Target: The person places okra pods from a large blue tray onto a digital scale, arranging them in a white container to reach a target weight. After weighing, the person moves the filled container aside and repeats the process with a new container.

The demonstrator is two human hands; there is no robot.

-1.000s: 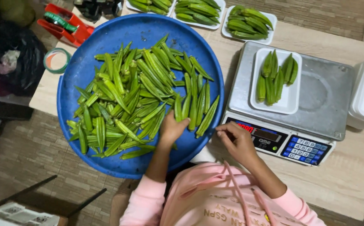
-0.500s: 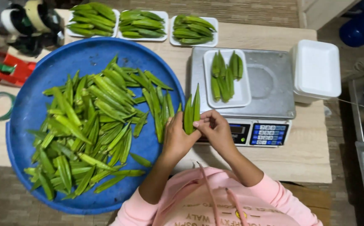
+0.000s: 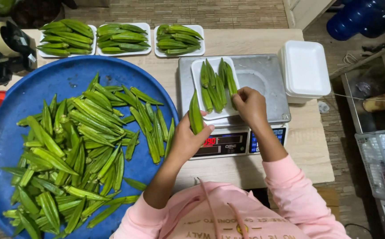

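Wooden table [image 3: 254, 42]: left hand [image 3: 188, 139] pinches okra [image 3: 195, 117]; right hand [image 3: 250, 104] fingertips on the tray's [image 3: 197, 71] okra, grip hidden.

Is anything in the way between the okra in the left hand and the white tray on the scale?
No. The left hand holds okra pods right at the white tray edge; nothing lies between.

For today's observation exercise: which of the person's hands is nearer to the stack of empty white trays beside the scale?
Right. The right hand is over the scale's tray of okra, just left of the stack of empty white trays. The left hand holds okra pods farther left, by the scale's display.
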